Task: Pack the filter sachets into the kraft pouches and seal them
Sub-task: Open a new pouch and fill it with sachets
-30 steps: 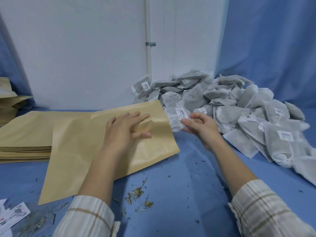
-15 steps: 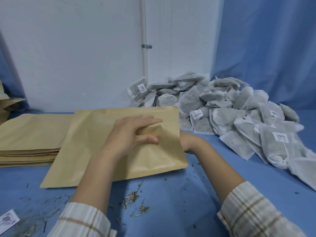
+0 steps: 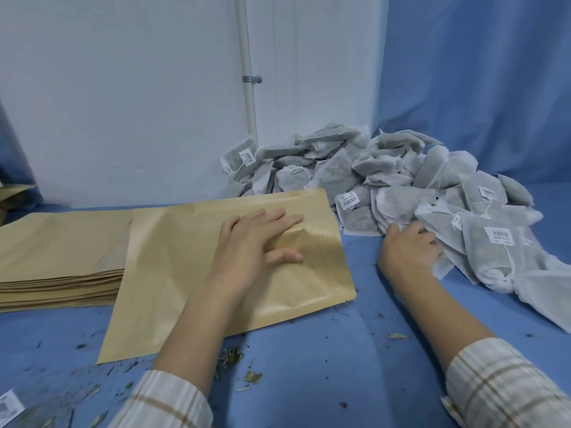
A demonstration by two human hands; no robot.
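A flat kraft pouch (image 3: 191, 273) lies on the blue table with its mouth toward the right. My left hand (image 3: 256, 242) rests on it near the mouth, fingers on top, thumb pinching up a fold of the top layer. A big pile of grey filter sachets (image 3: 355, 168) with white barcode labels fills the back right. My right hand (image 3: 408, 251) is at the pile's near edge. Its fingers curl onto one filter sachet (image 3: 448, 230), and the fingertips are hidden under it.
A stack of flat kraft pouches (image 3: 55, 273) sits left of the working pouch and partly under it. More kraft bags (image 3: 12, 196) show at the far left edge. Herb crumbs (image 3: 231, 356) litter the table front. A loose label (image 3: 9, 409) lies bottom left.
My right hand pushed a sachet into the pouch, came out and moved right to the pile. My left hand stayed on the pouch mouth, which now lies flatter.
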